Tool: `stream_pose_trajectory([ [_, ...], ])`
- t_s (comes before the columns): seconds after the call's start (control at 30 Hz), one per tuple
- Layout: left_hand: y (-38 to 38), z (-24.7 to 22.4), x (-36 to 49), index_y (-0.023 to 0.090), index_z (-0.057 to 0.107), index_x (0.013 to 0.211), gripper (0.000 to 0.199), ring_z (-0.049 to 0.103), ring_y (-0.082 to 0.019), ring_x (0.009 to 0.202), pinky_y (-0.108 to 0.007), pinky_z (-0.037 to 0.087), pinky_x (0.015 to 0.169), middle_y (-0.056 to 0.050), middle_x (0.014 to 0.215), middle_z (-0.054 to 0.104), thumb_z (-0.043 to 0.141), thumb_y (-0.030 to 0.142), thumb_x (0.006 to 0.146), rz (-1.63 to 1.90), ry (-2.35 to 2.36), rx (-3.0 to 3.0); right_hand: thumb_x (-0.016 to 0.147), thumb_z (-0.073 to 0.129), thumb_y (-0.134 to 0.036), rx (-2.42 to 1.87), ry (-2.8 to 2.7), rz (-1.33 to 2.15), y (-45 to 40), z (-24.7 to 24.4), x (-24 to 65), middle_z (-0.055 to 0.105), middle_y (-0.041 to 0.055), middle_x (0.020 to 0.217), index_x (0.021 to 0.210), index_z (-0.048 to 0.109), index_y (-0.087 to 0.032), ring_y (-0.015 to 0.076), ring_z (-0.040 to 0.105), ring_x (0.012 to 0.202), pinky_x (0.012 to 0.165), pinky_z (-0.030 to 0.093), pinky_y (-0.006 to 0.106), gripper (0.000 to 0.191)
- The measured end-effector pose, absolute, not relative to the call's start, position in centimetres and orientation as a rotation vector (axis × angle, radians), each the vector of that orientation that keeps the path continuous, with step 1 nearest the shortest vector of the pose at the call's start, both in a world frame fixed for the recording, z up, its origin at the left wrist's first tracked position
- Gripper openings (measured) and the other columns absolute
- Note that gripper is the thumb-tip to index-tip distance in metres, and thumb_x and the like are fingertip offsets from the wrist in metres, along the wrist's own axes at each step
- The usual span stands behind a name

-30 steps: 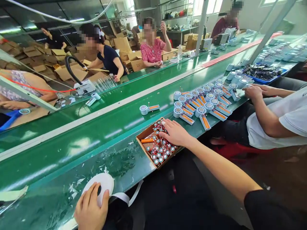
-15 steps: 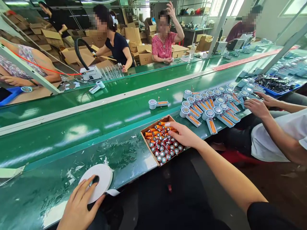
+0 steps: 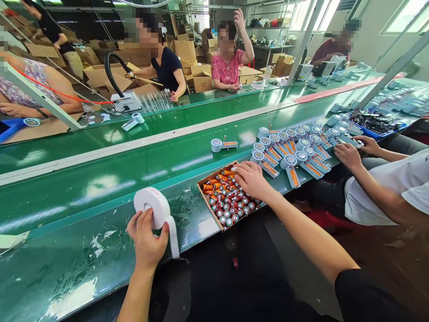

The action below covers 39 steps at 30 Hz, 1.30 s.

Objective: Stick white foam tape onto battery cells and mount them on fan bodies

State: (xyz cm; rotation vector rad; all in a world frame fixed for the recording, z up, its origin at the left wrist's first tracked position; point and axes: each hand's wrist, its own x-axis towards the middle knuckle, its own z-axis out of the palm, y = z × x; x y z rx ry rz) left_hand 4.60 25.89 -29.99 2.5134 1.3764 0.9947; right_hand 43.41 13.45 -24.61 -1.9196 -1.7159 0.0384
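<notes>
— While the long, glossy green worktable (image 3: 83, 241) stretches across the view, what lies by the right hand (image 3: 252, 181)?

— A shallow, open brown cardboard box (image 3: 209, 206), near the table's edge. The hand is over its right side, palm down, fingers loosely bent; whether they grip anything, I can't tell.

— And the left hand (image 3: 149, 240)?

— It has hold of a flat white roll of tape (image 3: 156, 203), fingers curled over the face near the core, thumb at the right rim. The roll is tilted up, left of the box and apart from it, with faint reddish print on its upper rim and a loose white strip (image 3: 173, 239) hanging down.

— What fills the box?

— Orange cylindrical cells (image 3: 219, 178): some lie flat toward the far left; others show round teal ends with pale centres, thin red wires tangled among them.
</notes>
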Motion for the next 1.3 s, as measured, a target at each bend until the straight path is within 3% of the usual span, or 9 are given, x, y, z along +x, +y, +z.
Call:
stream_pose_trajectory([
  [0.1, 26.1, -30.4, 6.6, 0.010, 0.061, 0.127, 0.057, 0.043, -0.039, 0.138, -0.057, 0.033, 0.119, -0.022, 0.130, 0.065, 0.049, 0.055, 0.095, 0.965, 1.321, 2.559, 0.108, 0.053, -0.033, -1.782, -1.794, 0.131, 11.4, -23.4, 42.2, 0.072, 0.0089, 0.128, 0.125, 0.068, -0.022, 0.0275, 0.058, 0.127, 0.113, 0.041, 0.048, 0.025],
  [0.27, 26.1, -30.9, 6.9, 0.010, 0.062, 0.131, 0.059, 0.040, -0.038, 0.141, -0.054, 0.031, 0.121, -0.020, 0.132, 0.067, 0.051, 0.057, 0.097, 0.865, 1.323, 2.578, 0.103, 0.066, -0.034, -1.455, -2.066, 0.286, 10.1, -21.8, 39.4, 0.071, 0.0071, 0.130, 0.124, 0.069, -0.023, 0.0247, 0.060, 0.126, 0.118, 0.039, 0.045, 0.024],
  [0.4, 26.2, -31.3, 6.6, 0.012, 0.064, 0.131, 0.058, 0.040, -0.038, 0.141, -0.056, 0.031, 0.121, -0.019, 0.133, 0.067, 0.052, 0.057, 0.096, 0.870, 1.334, 2.548, 0.105, 0.063, -0.032, -1.487, -2.133, 0.283, 12.2, -22.1, 37.4, 0.071, 0.0091, 0.131, 0.124, 0.071, -0.022, 0.0271, 0.057, 0.128, 0.117, 0.041, 0.048, 0.024],
  [0.57, 26.5, -31.7, 6.1, 0.012, 0.065, 0.132, 0.058, 0.041, -0.039, 0.140, -0.059, 0.031, 0.121, -0.019, 0.135, 0.067, 0.054, 0.057, 0.096, 0.885, 1.330, 2.565, 0.097, 0.071, -0.052, -1.658, -2.243, 0.206, 15.3, -23.3, 36.3, 0.071, 0.0133, 0.130, 0.110, 0.080, -0.018, 0.0361, 0.055, 0.132, 0.120, 0.037, 0.057, 0.037],
  [0.73, 27.2, -32.7, 4.6, 0.015, 0.066, 0.133, 0.055, 0.045, -0.039, 0.138, -0.060, 0.036, 0.118, -0.016, 0.136, 0.068, 0.057, 0.054, 0.095, 0.918, 1.315, 2.582, 0.093, 0.078, -0.040, -1.506, -2.271, 0.385, 17.0, -23.1, 36.2, 0.077, 0.0056, 0.118, 0.095, 0.082, -0.024, 0.0311, 0.063, 0.124, 0.118, 0.040, 0.055, 0.017],
  [0.9, 27.8, -33.6, 3.4, 0.016, 0.066, 0.133, 0.049, 0.048, -0.038, 0.134, -0.060, 0.045, 0.111, -0.015, 0.138, 0.067, 0.059, 0.048, 0.096, 1.054, 1.285, 2.639, 0.100, 0.059, -0.029, -1.392, -1.846, 0.504, 15.9, -21.0, 38.1, 0.071, 0.0094, 0.134, 0.114, 0.076, -0.022, 0.0300, 0.061, 0.130, 0.118, 0.042, 0.053, 0.023],
  [1.1, 25.5, -31.0, 4.3, 0.020, 0.063, 0.129, 0.041, 0.051, -0.038, 0.133, -0.057, 0.051, 0.105, -0.014, 0.125, 0.071, 0.067, 0.039, 0.093, 1.231, 1.136, 2.773, 0.110, 0.034, -0.047, -0.910, -0.977, 0.784, 13.0, -20.9, 36.4, 0.071, 0.0135, 0.124, 0.128, 0.053, -0.026, 0.0281, 0.072, 0.110, 0.091, 0.062, 0.047, 0.034],
  [1.2, 23.1, -28.0, 5.8, 0.018, 0.061, 0.131, 0.043, 0.046, -0.039, 0.138, -0.060, 0.047, 0.111, -0.014, 0.120, 0.072, 0.071, 0.028, 0.091, 1.264, 0.950, 2.910, 0.106, 0.048, -0.056, -0.929, -0.944, 0.830, 11.8, -21.2, 33.8, 0.073, 0.0111, 0.108, 0.132, 0.048, -0.025, 0.0254, 0.074, 0.096, 0.083, 0.064, 0.041, 0.041],
  [1.3, 21.4, -25.6, 7.1, 0.020, 0.063, 0.132, 0.045, 0.040, -0.040, 0.144, -0.059, 0.046, 0.113, -0.011, 0.122, 0.073, 0.075, 0.019, 0.089, 1.231, 0.909, 2.989, 0.098, 0.066, -0.057, -1.075, -1.093, 0.866, 10.7, -20.5, 32.8, 0.075, 0.0071, 0.107, 0.131, 0.054, -0.026, 0.0247, 0.075, 0.098, 0.085, 0.064, 0.038, 0.047],
])
